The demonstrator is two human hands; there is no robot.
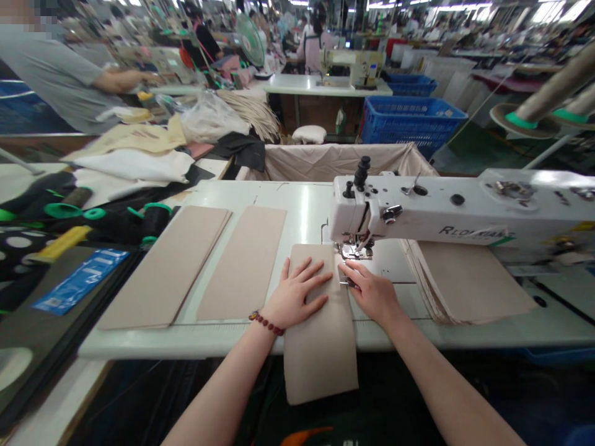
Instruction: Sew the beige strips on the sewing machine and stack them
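A long beige fabric panel [320, 353] lies under the sewing machine's needle side, its near end hanging past the table edge. My left hand [300, 291] rests flat on it with fingers spread, a dark red bead bracelet [267, 323] at the wrist. Close to the presser foot [356, 251], my right hand [372, 291] is closed at the panel's right edge. A small metal-tipped tool [344, 282] pokes out from its fingers; most of it is hidden, and it may be thread snips. The white sewing machine [418, 210] stands just beyond my right hand.
Left on the table lie a beige panel [246, 260] and a panel stack [171, 266]. More beige pieces [474, 279] sit under the machine arm. Thread spools [155, 220] and a blue packet [79, 282] are far left. Behind are a cloth-lined bin [325, 161], a blue crate [409, 121] and a co-worker [56, 74].
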